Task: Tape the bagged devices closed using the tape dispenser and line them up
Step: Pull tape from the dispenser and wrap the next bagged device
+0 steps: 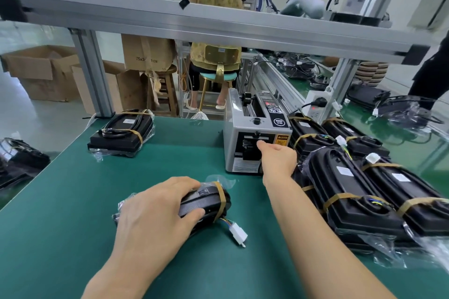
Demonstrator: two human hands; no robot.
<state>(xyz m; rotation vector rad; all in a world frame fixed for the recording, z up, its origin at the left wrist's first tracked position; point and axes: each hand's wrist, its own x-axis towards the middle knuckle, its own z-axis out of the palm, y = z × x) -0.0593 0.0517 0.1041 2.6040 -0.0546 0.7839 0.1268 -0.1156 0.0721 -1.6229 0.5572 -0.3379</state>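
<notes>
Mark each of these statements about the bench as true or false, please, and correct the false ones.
1. The left hand holds a bagged device on the green mat. True.
2. The right hand rests on the pile of devices. False: it reaches to the front opening of the tape dispenser.
3. The dispenser stands left of the device under the left hand. False: it stands behind it and to the right.
4. A white connector on coloured wires sticks out of the held device. True.
5. One bagged device lies alone at the far left of the mat. True.
</notes>
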